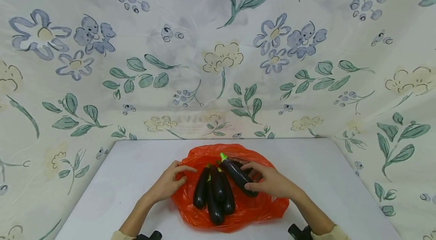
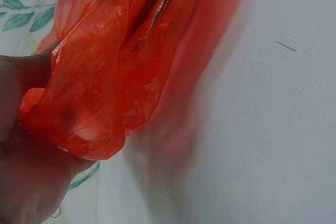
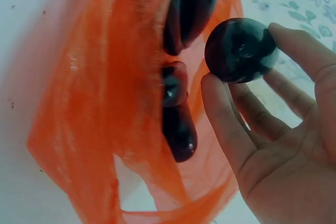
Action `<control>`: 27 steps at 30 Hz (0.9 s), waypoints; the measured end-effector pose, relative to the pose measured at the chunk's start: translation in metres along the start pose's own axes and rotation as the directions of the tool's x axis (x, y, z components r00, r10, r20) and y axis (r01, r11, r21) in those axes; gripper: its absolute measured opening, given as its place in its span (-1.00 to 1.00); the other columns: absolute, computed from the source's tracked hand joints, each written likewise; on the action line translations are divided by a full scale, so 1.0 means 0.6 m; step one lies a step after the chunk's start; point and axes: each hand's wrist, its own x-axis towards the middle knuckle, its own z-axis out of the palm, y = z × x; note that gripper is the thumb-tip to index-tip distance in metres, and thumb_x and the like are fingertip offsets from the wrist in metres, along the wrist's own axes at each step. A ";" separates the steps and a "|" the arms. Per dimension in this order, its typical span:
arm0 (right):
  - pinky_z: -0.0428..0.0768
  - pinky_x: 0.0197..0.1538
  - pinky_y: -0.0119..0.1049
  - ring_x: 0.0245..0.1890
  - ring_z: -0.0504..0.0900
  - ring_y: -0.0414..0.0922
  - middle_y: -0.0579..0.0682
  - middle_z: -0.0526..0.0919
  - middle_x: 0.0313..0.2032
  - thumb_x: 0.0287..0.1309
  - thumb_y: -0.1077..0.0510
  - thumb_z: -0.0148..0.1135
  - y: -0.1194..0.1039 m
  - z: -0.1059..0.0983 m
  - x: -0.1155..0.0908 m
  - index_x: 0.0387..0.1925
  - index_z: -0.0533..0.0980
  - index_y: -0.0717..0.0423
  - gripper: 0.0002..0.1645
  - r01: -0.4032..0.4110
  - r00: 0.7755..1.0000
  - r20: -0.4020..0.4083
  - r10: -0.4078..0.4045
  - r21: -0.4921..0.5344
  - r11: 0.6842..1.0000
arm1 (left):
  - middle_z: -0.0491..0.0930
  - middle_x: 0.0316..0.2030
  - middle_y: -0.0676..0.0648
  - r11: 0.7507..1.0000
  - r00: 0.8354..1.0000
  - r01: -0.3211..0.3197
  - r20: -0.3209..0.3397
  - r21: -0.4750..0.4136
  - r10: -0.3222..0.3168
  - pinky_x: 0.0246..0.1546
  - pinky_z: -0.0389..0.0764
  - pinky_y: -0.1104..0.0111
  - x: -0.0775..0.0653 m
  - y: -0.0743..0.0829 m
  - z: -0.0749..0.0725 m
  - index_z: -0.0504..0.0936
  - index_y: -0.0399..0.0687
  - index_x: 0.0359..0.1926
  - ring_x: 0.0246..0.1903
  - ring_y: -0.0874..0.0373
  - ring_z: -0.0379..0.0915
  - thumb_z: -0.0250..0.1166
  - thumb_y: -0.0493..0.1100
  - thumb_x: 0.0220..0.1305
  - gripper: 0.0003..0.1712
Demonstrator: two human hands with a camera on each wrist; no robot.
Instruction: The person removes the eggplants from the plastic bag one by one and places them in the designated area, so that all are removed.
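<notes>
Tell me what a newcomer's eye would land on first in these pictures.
Probably the crinkled, bright red plastic bag spread on the flat white tabletop. Next, the glossy, elongated, dark purple eggplants bunched at its middle, with another similar eggplant in the grip of the bare right hand. Behind it all rises a whitish backdrop printed with blue flowers and green leaves.

Head view faces forward and down, 2 wrist views closer — all sharing the red bag (image 1: pixel 253 208).
</notes>
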 end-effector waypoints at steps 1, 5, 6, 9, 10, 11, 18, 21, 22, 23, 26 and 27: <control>0.68 -0.15 -0.21 -0.04 0.55 0.00 0.02 0.59 -0.07 0.22 -0.05 0.37 0.000 -0.002 0.000 0.26 0.44 -0.19 -0.42 -0.004 1.000 0.000 0.004 0.001 1.000 | 0.38 -0.10 -0.08 1.000 1.000 0.000 0.000 -0.002 0.000 -0.04 0.59 0.24 0.000 0.000 0.000 0.71 0.10 0.04 -0.02 -0.01 0.32 0.20 -0.44 0.31 -0.57; 0.67 -0.11 -0.20 -0.03 0.55 0.01 0.00 0.60 -0.05 0.22 -0.08 0.35 -0.002 -0.012 -0.002 0.28 0.43 -0.24 -0.39 -0.006 1.000 -0.010 0.006 0.005 1.000 | 0.39 -0.10 -0.08 1.000 1.000 0.004 0.006 -0.009 -0.004 -0.05 0.57 0.24 0.000 -0.001 0.000 0.71 0.11 0.05 -0.03 -0.01 0.32 0.19 -0.44 0.31 -0.57; 0.67 -0.10 -0.19 -0.02 0.55 0.01 0.00 0.59 -0.04 0.22 -0.09 0.35 -0.002 -0.015 -0.003 0.29 0.43 -0.25 -0.39 -0.009 1.000 -0.017 0.010 0.007 1.000 | 0.39 -0.10 -0.08 1.000 1.000 0.000 0.012 -0.011 0.000 -0.06 0.57 0.25 0.001 -0.001 0.001 0.70 0.11 0.05 -0.03 -0.01 0.32 0.19 -0.43 0.31 -0.57; 0.69 -0.09 -0.15 -0.03 0.56 0.02 0.02 0.59 -0.02 0.21 -0.10 0.35 -0.005 -0.026 -0.006 0.30 0.42 -0.24 -0.37 -0.009 0.999 -0.047 0.010 0.011 1.000 | 0.38 -0.10 -0.09 1.000 1.000 -0.010 0.025 -0.015 0.010 -0.12 0.55 0.29 0.001 -0.002 0.001 0.69 0.12 0.07 -0.04 -0.01 0.31 0.19 -0.41 0.32 -0.57; 0.69 -0.09 -0.13 -0.03 0.56 0.03 0.04 0.59 -0.01 0.22 -0.10 0.35 -0.006 -0.031 -0.008 0.31 0.42 -0.21 -0.37 -0.005 0.998 -0.055 0.006 0.011 1.000 | 0.38 -0.10 -0.10 1.000 1.000 -0.013 0.027 -0.018 0.014 -0.12 0.54 0.29 0.002 -0.002 0.002 0.69 0.12 0.07 -0.04 -0.01 0.31 0.19 -0.41 0.32 -0.57; 0.69 -0.08 -0.12 -0.03 0.57 0.03 0.05 0.59 0.00 0.23 -0.10 0.34 -0.007 -0.035 -0.009 0.32 0.41 -0.20 -0.36 -0.002 0.998 -0.063 0.003 0.012 1.000 | 0.38 -0.10 -0.10 1.000 1.000 -0.016 0.024 -0.018 0.017 -0.13 0.54 0.30 0.002 -0.002 0.002 0.69 0.13 0.06 -0.05 -0.01 0.31 0.20 -0.41 0.32 -0.57; 0.69 -0.07 -0.11 -0.02 0.60 0.01 0.08 0.62 0.04 0.24 -0.07 0.35 -0.008 -0.060 -0.019 0.33 0.41 -0.17 -0.36 0.001 0.990 -0.142 -0.001 0.004 1.000 | 0.38 -0.11 -0.08 1.000 1.000 0.001 -0.015 -0.012 -0.001 -0.14 0.54 0.32 0.000 0.000 -0.001 0.71 0.18 0.03 -0.08 0.01 0.31 0.21 -0.42 0.31 -0.56; 0.67 -0.06 -0.10 -0.04 0.60 0.00 0.08 0.64 0.01 0.23 -0.09 0.35 0.000 -0.071 -0.020 0.33 0.41 -0.16 -0.35 -0.022 0.976 -0.215 0.020 -0.007 1.000 | 0.38 -0.11 -0.08 1.000 1.000 0.007 -0.024 -0.016 -0.008 -0.08 0.56 0.27 -0.001 -0.001 -0.003 0.72 0.19 0.02 -0.06 0.01 0.32 0.20 -0.42 0.31 -0.55; 0.66 -0.05 -0.09 -0.04 0.60 0.00 0.08 0.64 0.01 0.23 -0.10 0.35 0.003 -0.075 -0.020 0.33 0.40 -0.16 -0.34 -0.034 0.971 -0.239 0.032 -0.003 0.999 | 0.38 -0.11 -0.08 1.000 1.000 0.010 -0.026 -0.018 -0.011 -0.06 0.56 0.26 -0.002 -0.001 -0.003 0.72 0.20 0.02 -0.06 0.00 0.32 0.21 -0.43 0.31 -0.55; 0.67 -0.05 -0.09 -0.05 0.61 -0.01 0.09 0.64 0.01 0.24 -0.11 0.35 0.008 -0.078 -0.020 0.35 0.39 -0.16 -0.33 -0.042 0.964 -0.261 0.042 0.005 0.999 | 0.39 -0.11 -0.08 1.000 1.000 0.012 -0.029 -0.019 -0.012 -0.04 0.57 0.24 -0.002 -0.001 -0.004 0.72 0.21 0.02 -0.05 0.00 0.32 0.21 -0.43 0.30 -0.55; 0.67 -0.03 -0.09 -0.08 0.64 0.01 0.16 0.62 0.03 0.26 -0.12 0.33 0.027 -0.090 -0.020 0.37 0.37 -0.13 -0.30 -0.069 0.944 -0.319 0.084 0.059 0.996 | 0.39 -0.10 -0.08 1.000 0.999 0.015 -0.032 -0.023 -0.016 -0.01 0.57 0.21 -0.003 0.000 -0.006 0.72 0.22 0.01 -0.04 0.00 0.33 0.21 -0.43 0.30 -0.54; 0.68 -0.04 -0.10 -0.09 0.65 0.01 0.18 0.61 0.03 0.26 -0.12 0.33 0.035 -0.094 -0.021 0.38 0.37 -0.12 -0.30 -0.080 0.936 -0.336 0.101 0.076 0.994 | 0.39 -0.11 -0.08 1.000 0.999 0.017 -0.032 -0.023 -0.018 -0.01 0.57 0.21 -0.004 0.000 -0.007 0.72 0.22 0.01 -0.04 0.00 0.33 0.21 -0.43 0.30 -0.54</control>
